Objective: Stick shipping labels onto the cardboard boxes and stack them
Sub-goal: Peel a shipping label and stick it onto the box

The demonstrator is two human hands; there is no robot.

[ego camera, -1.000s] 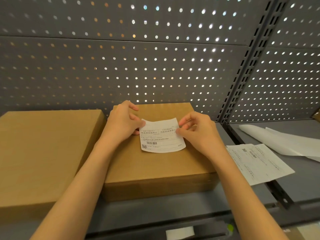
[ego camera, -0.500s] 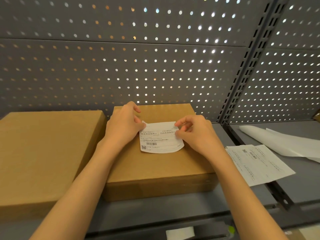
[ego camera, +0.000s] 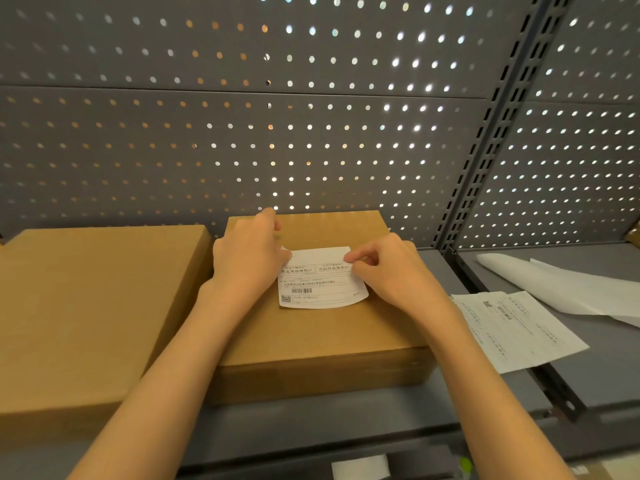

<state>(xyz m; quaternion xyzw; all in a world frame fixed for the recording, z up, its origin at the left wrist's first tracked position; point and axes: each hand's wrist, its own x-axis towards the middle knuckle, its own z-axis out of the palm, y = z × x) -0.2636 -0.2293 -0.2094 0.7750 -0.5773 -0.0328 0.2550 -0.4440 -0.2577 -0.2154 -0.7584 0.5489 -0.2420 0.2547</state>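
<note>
A white shipping label (ego camera: pixel 320 282) with a barcode and a QR code lies on top of the middle cardboard box (ego camera: pixel 322 337). My left hand (ego camera: pixel 249 258) pinches the label's upper left corner. My right hand (ego camera: pixel 391 268) pinches its upper right edge between thumb and forefinger. The label's lower edge curls slightly up off the cardboard. A second, larger cardboard box (ego camera: pixel 86 313) stands to the left, touching the middle one, with no label showing on its top.
A sheet of printed labels (ego camera: pixel 512 327) and a white backing paper (ego camera: pixel 561 285) lie on the grey shelf (ego camera: pixel 606 372) to the right. A perforated grey back panel (ego camera: pixel 242 133) rises behind the boxes. A slotted upright (ego camera: pixel 491 133) divides the shelves.
Both hands have carried the label a little further back on the box top and lowered it closer to the cardboard. The boxes have not moved.
</note>
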